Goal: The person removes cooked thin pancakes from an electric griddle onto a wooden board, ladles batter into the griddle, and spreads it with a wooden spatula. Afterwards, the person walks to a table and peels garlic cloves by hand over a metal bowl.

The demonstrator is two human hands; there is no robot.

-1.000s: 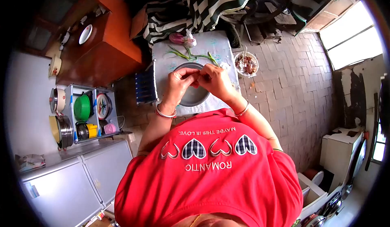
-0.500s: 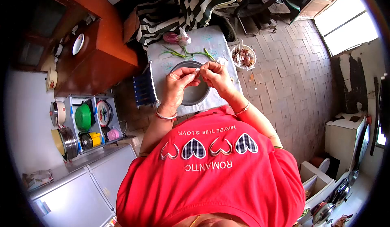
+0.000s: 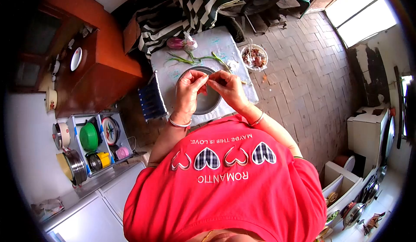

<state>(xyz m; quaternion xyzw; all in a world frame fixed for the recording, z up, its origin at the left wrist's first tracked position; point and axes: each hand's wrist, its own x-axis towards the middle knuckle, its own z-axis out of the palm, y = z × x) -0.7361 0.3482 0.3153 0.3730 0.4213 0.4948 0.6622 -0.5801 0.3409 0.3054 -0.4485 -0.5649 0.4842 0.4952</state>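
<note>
My left hand [image 3: 189, 92] and my right hand [image 3: 229, 88] meet fingertip to fingertip above a grey basin [image 3: 208, 104]. Both are closed in a pinch on a small pale piece [image 3: 206, 77], too small to identify. The basin stands on a table with a pale cloth [image 3: 167, 84]. Behind it lie green onion stalks [image 3: 187, 61], with a pink and white bag [image 3: 177, 43] farther back. A small white item [image 3: 232, 64] lies right of the stalks.
A basket of scraps [image 3: 255, 57] stands on the brick floor right of the table. At the left are a blue rack [image 3: 152, 97], a dish shelf [image 3: 94, 173] and a wooden cabinet [image 3: 113, 55]. Striped cloth [image 3: 203, 8] hangs behind the table.
My fingertips parted slightly with a pale piece showing between them, then came together again. The view has shifted, so the table and the room appear farther left.
</note>
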